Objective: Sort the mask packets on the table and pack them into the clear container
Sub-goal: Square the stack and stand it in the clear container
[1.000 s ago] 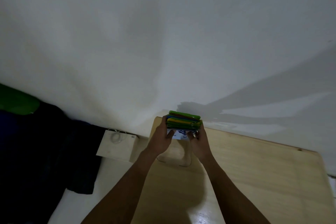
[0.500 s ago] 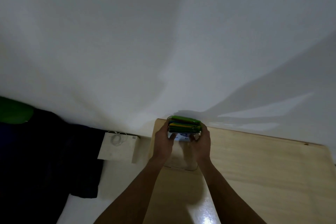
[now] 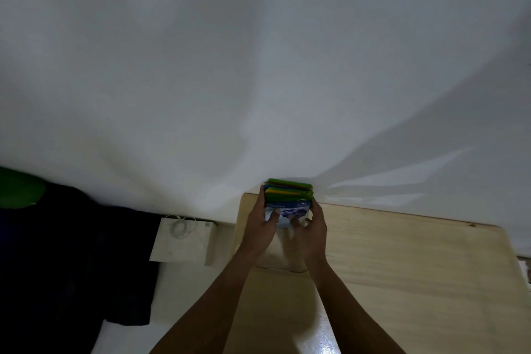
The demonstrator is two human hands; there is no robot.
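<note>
Both hands clamp the stack of mask packets (image 3: 288, 199) from either side, left hand (image 3: 260, 228) and right hand (image 3: 311, 229) with fingers (image 3: 293, 221) curled onto its front, probably squaring it to drop into the clear container (image 3: 283, 263) beneath. It sits at the worktop (image 3: 402, 261) far-left corner against the wall (image 3: 258, 66): tight there, open room rightward.

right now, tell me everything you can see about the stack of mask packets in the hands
The stack of mask packets is a bundle of flat, glossy-looking packets standing on edge, held upright near the far left corner of the wooden table. The edges look mostly green, with yellow and blue bands. The nearest packet faces the camera, pale blue and white with dark blue print too blurred to read. The left hand and right hand press it from either side, thumbs on its front.
</note>
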